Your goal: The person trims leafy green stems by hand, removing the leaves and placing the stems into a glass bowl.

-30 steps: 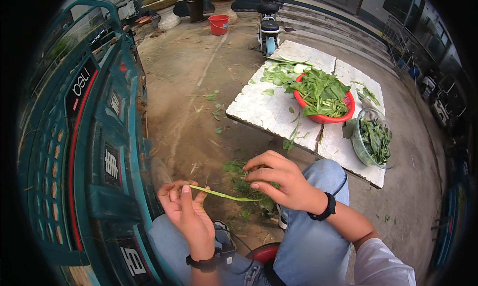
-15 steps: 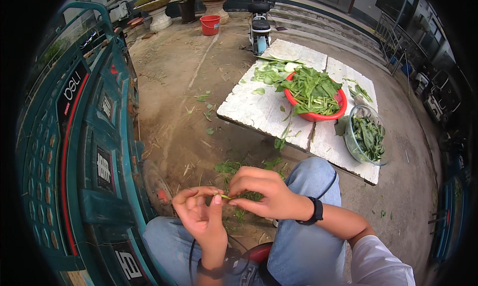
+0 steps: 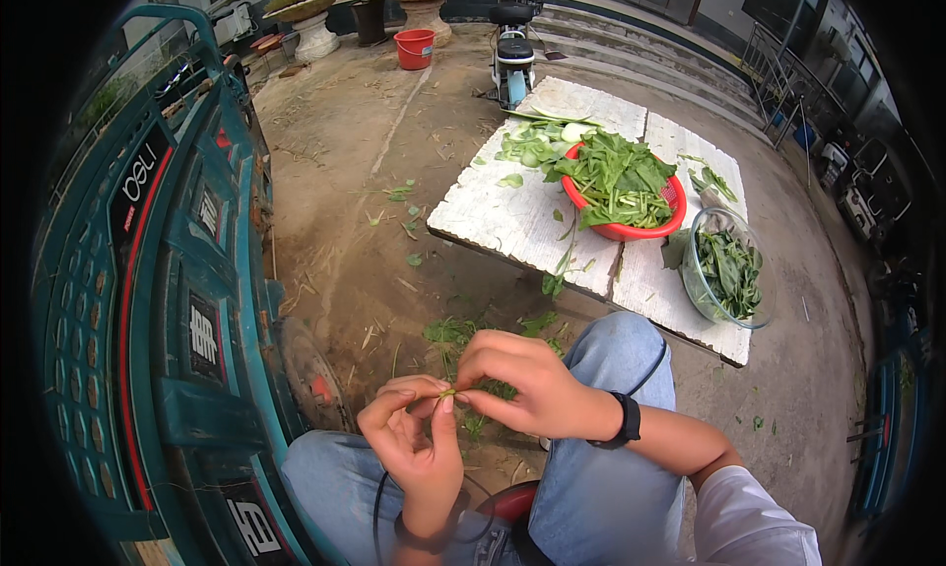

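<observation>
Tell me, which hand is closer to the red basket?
Right. The right hand is this side of the red basket, to its left; the left hand is farther left.

Soft daylight, brightest on the white table (image 3: 503, 211); straight edges bow toward a black rim, lower centre hazy

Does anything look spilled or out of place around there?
Yes: loose greens lie scattered on the ground, and a leafy sprig sits at the near edge of the white table, outside the red basket and glass bowl, perhaps strays.
</observation>
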`<state>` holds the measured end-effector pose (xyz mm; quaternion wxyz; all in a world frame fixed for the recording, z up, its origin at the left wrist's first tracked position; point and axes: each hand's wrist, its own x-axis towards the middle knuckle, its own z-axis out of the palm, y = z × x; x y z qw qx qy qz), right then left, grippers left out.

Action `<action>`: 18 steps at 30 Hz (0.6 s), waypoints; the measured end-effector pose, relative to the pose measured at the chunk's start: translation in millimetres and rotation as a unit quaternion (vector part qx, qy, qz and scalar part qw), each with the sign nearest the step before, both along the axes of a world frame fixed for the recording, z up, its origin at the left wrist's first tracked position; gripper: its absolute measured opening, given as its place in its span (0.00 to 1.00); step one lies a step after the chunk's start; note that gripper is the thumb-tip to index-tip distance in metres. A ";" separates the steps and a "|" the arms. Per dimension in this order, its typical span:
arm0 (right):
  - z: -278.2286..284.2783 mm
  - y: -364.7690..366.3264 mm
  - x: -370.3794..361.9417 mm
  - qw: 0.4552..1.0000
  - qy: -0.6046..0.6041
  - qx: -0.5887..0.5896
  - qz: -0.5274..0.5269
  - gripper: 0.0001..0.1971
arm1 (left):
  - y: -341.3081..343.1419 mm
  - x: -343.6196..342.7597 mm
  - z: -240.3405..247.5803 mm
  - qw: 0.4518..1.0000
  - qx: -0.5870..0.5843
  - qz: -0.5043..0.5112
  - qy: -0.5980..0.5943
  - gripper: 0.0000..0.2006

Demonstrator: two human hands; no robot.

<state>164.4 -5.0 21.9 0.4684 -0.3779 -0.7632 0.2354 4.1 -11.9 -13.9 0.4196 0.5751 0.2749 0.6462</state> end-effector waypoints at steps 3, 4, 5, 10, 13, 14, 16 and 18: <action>2.0 0.5 0.2 0.998 -0.047 0.030 -0.016 0.09 | -0.2 0.0 -0.8 1.000 0.005 0.005 0.011 0.21; 1.1 0.2 -0.1 0.998 -0.046 0.028 -0.012 0.09 | -0.3 0.2 -1.0 1.000 0.006 0.007 0.015 0.21; -0.5 0.0 -0.4 0.999 -0.046 0.027 -0.008 0.09 | 0.1 0.8 -0.5 1.000 0.007 0.013 0.015 0.22; 0.5 0.0 -0.8 0.998 -0.059 0.020 0.007 0.10 | 3.4 -1.4 1.8 0.999 -0.027 0.023 -0.018 0.21; -1.0 0.0 0.5 0.999 -0.038 0.003 0.029 0.09 | 3.6 -3.7 9.0 0.982 -0.147 0.002 -0.120 0.18; -2.5 -0.2 0.9 0.999 -0.019 -0.010 0.040 0.09 | 4.9 -5.4 9.7 0.981 -0.147 0.005 -0.124 0.18; -2.7 -1.0 1.8 0.998 0.021 -0.034 0.055 0.08 | 8.4 -9.4 11.0 0.980 -0.148 0.012 -0.133 0.17; -2.0 -1.9 1.8 0.994 0.063 -0.058 0.066 0.07 | 11.1 -12.2 13.9 0.973 -0.164 0.020 -0.160 0.16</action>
